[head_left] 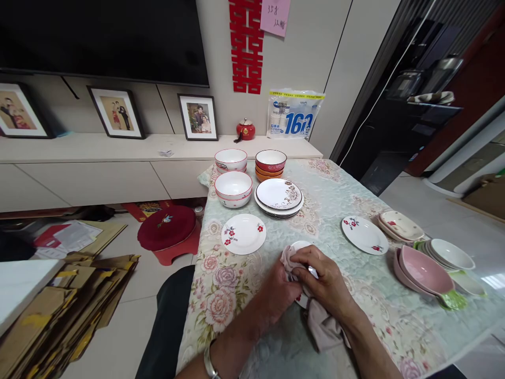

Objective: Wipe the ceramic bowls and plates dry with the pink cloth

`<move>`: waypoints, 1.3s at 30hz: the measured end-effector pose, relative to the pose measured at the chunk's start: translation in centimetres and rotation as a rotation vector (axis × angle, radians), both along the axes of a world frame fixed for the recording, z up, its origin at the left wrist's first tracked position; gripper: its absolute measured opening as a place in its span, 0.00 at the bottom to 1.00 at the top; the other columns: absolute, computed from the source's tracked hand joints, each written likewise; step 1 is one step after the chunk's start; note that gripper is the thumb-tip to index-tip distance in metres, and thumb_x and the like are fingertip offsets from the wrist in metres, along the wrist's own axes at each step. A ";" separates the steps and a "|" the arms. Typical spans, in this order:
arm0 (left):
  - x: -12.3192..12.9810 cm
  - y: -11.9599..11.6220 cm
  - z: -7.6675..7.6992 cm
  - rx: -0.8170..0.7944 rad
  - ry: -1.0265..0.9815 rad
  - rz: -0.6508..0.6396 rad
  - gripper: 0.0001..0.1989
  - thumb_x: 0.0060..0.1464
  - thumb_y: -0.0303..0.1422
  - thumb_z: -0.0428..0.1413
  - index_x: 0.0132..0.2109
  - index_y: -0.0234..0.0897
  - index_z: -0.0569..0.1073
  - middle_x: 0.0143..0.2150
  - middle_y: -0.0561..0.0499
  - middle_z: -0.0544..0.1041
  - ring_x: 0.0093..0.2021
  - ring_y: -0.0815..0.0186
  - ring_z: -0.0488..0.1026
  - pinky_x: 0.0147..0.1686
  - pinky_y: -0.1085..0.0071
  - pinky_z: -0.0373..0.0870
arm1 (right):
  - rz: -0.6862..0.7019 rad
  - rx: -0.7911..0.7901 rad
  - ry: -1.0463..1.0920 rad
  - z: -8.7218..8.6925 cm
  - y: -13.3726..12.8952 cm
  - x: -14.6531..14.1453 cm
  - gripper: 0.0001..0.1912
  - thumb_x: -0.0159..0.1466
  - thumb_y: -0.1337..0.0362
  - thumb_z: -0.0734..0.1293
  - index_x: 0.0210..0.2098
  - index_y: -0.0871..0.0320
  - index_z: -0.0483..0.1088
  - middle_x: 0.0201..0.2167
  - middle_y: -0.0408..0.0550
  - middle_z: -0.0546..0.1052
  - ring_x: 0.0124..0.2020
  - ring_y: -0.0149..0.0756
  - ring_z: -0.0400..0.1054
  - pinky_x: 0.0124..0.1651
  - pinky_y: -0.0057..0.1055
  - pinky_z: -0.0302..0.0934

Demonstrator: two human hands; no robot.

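Over the front of the table, both hands are closed round a small white plate (302, 301) with red flowers and a pinkish-beige cloth (324, 325). My left hand (276, 295) grips the plate's left side, a bunch of the cloth by its fingertips. My right hand (325, 276) pinches the cloth against the plate, and the loose end hangs below it. Much of the plate is hidden by fingers and cloth. A matching flowered plate (245, 235) lies flat to the left, and another flowered plate (364, 235) lies to the right.
Behind are stacked white bowls (233, 187), red and orange bowls (270, 160) and stacked large plates (279, 195). At right stand pink bowls (424, 271), white bowls (452, 253) and square dishes (401, 225). A red stool (168, 229) and flattened cardboard (79, 305) are on the floor at left.
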State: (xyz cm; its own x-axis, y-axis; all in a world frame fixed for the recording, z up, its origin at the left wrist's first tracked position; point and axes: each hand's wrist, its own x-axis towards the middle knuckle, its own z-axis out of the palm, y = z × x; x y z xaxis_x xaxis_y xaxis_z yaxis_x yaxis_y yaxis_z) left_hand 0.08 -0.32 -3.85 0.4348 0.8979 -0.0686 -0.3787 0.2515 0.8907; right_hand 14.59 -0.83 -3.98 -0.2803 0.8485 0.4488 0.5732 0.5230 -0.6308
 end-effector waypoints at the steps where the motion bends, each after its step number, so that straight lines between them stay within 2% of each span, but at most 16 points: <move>1: 0.0 0.0 0.0 0.009 0.003 -0.013 0.25 0.36 0.20 0.52 0.46 0.35 0.74 0.38 0.52 0.76 0.39 0.63 0.71 0.38 0.72 0.67 | 0.023 -0.006 0.006 0.1 0.0 -0.1 0.11 0.67 0.69 0.64 0.46 0.52 0.73 0.41 0.48 0.74 0.43 0.36 0.70 0.45 0.31 0.66; 3: -0.1 -0.1 0.0 -0.013 0.006 -0.030 0.24 0.35 0.20 0.52 0.44 0.35 0.74 0.34 0.54 0.74 0.35 0.66 0.70 0.34 0.73 0.65 | -0.019 0.009 -0.017 0.1 0.0 0.1 0.11 0.67 0.69 0.64 0.45 0.51 0.74 0.40 0.48 0.74 0.43 0.37 0.70 0.45 0.33 0.66; 7: -0.4 -0.2 0.4 -0.075 0.012 -0.077 0.33 0.33 0.20 0.51 0.51 0.34 0.71 0.33 0.55 0.75 0.33 0.66 0.69 0.32 0.73 0.64 | -0.319 0.082 -0.041 -0.5 0.6 1.6 0.07 0.65 0.63 0.66 0.40 0.53 0.76 0.42 0.51 0.75 0.47 0.44 0.68 0.51 0.41 0.62; 9: -0.5 -0.1 0.6 -0.088 0.024 -0.095 0.33 0.32 0.21 0.51 0.52 0.33 0.71 0.33 0.54 0.76 0.33 0.66 0.69 0.32 0.72 0.64 | -0.382 -0.026 0.024 -1.0 0.9 2.5 0.09 0.63 0.58 0.67 0.39 0.54 0.76 0.41 0.50 0.76 0.44 0.43 0.69 0.47 0.39 0.63; 11: -0.6 0.0 0.7 -0.123 0.011 -0.084 0.33 0.31 0.21 0.52 0.51 0.32 0.72 0.32 0.53 0.77 0.32 0.65 0.69 0.31 0.71 0.65 | -0.399 -0.200 0.101 -1.3 0.9 3.2 0.13 0.63 0.54 0.67 0.39 0.55 0.75 0.32 0.45 0.75 0.34 0.38 0.68 0.37 0.33 0.62; 13: -0.6 0.1 0.7 -0.172 -0.020 -0.039 0.33 0.31 0.21 0.53 0.51 0.32 0.72 0.33 0.51 0.78 0.33 0.64 0.71 0.33 0.70 0.66 | -0.460 -0.305 0.157 -1.5 0.9 3.6 0.15 0.62 0.51 0.68 0.40 0.56 0.74 0.23 0.40 0.69 0.25 0.33 0.62 0.30 0.29 0.57; 15: -0.5 0.2 0.7 -0.220 -0.071 0.039 0.32 0.32 0.22 0.54 0.51 0.32 0.73 0.36 0.49 0.79 0.36 0.61 0.72 0.36 0.69 0.67 | -0.549 -0.310 0.197 -1.5 0.8 3.7 0.17 0.61 0.50 0.68 0.41 0.57 0.74 0.20 0.37 0.65 0.23 0.32 0.59 0.28 0.28 0.54; 18: -0.1 0.1 1.0 -0.278 -0.188 0.114 0.33 0.32 0.21 0.56 0.52 0.32 0.73 0.41 0.46 0.80 0.40 0.60 0.74 0.41 0.67 0.68 | -0.635 -0.297 0.220 -1.2 0.7 3.7 0.20 0.61 0.48 0.66 0.42 0.58 0.74 0.21 0.39 0.67 0.22 0.32 0.59 0.27 0.28 0.54; 22: 0.5 -0.4 1.1 -0.307 -0.232 0.058 0.36 0.34 0.20 0.55 0.55 0.35 0.71 0.43 0.47 0.80 0.41 0.59 0.75 0.42 0.66 0.68 | -0.724 -0.238 0.103 -1.1 0.8 3.6 0.18 0.61 0.50 0.65 0.41 0.57 0.75 0.21 0.41 0.70 0.22 0.34 0.62 0.28 0.31 0.57; 25: 0.6 -0.6 0.6 -0.272 -0.195 -0.004 0.36 0.35 0.19 0.53 0.56 0.37 0.71 0.43 0.48 0.80 0.42 0.60 0.74 0.42 0.67 0.68 | -0.700 0.019 0.000 -1.1 0.9 3.4 0.14 0.62 0.54 0.65 0.37 0.57 0.76 0.33 0.50 0.76 0.34 0.42 0.69 0.38 0.37 0.63; 27: 0.6 -0.6 0.3 -0.236 -0.190 -0.043 0.34 0.36 0.18 0.52 0.55 0.37 0.72 0.42 0.48 0.80 0.42 0.61 0.74 0.42 0.68 0.67 | -0.611 0.175 -0.021 -1.0 0.8 3.0 0.10 0.63 0.59 0.65 0.36 0.57 0.76 0.38 0.52 0.75 0.41 0.43 0.70 0.44 0.39 0.63; 28: 0.6 -0.6 0.1 -0.219 -0.194 -0.057 0.34 0.37 0.18 0.52 0.55 0.37 0.72 0.42 0.49 0.79 0.42 0.61 0.74 0.42 0.69 0.67 | -0.537 0.203 -0.019 -0.9 0.7 2.7 0.08 0.64 0.61 0.65 0.36 0.56 0.76 0.38 0.51 0.75 0.41 0.42 0.70 0.44 0.39 0.64; 32: 0.6 -0.6 -0.2 -0.171 -0.182 -0.063 0.28 0.38 0.19 0.52 0.51 0.35 0.73 0.41 0.49 0.78 0.42 0.62 0.73 0.39 0.71 0.66 | -0.129 0.116 0.022 -0.2 0.2 0.8 0.07 0.67 0.68 0.65 0.39 0.54 0.75 0.37 0.47 0.73 0.40 0.35 0.71 0.42 0.31 0.65; 34: 0.6 -0.5 -0.3 -0.126 -0.141 -0.035 0.23 0.40 0.20 0.53 0.47 0.34 0.73 0.40 0.49 0.77 0.42 0.62 0.72 0.39 0.71 0.66 | 0.010 0.073 0.025 0.0 0.0 0.2 0.08 0.67 0.70 0.64 0.40 0.53 0.75 0.38 0.47 0.74 0.41 0.34 0.71 0.41 0.30 0.65; 36: 0.4 -0.5 -0.4 -0.066 -0.092 -0.021 0.22 0.41 0.20 0.53 0.46 0.34 0.74 0.40 0.50 0.77 0.42 0.63 0.71 0.41 0.71 0.65 | 0.032 0.067 0.016 0.0 0.0 0.1 0.09 0.68 0.69 0.63 0.39 0.53 0.75 0.39 0.47 0.74 0.42 0.34 0.70 0.42 0.30 0.65; 39: 0.0 -0.3 -0.6 -0.003 -0.007 -0.042 0.27 0.39 0.19 0.51 0.49 0.36 0.73 0.38 0.52 0.76 0.40 0.65 0.69 0.40 0.71 0.65 | -0.170 0.122 -0.015 -0.2 0.3 1.1 0.07 0.67 0.65 0.65 0.39 0.52 0.76 0.38 0.48 0.74 0.45 0.39 0.68 0.48 0.37 0.63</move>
State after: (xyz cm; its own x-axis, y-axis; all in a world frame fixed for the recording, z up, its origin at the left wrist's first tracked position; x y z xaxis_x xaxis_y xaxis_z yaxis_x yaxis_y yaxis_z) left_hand 0.13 -0.67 -4.42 0.4730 0.8784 -0.0684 -0.3734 0.2702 0.8875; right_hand 15.70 -0.49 -4.22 -0.1454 0.8238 0.5479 0.6687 0.4900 -0.5593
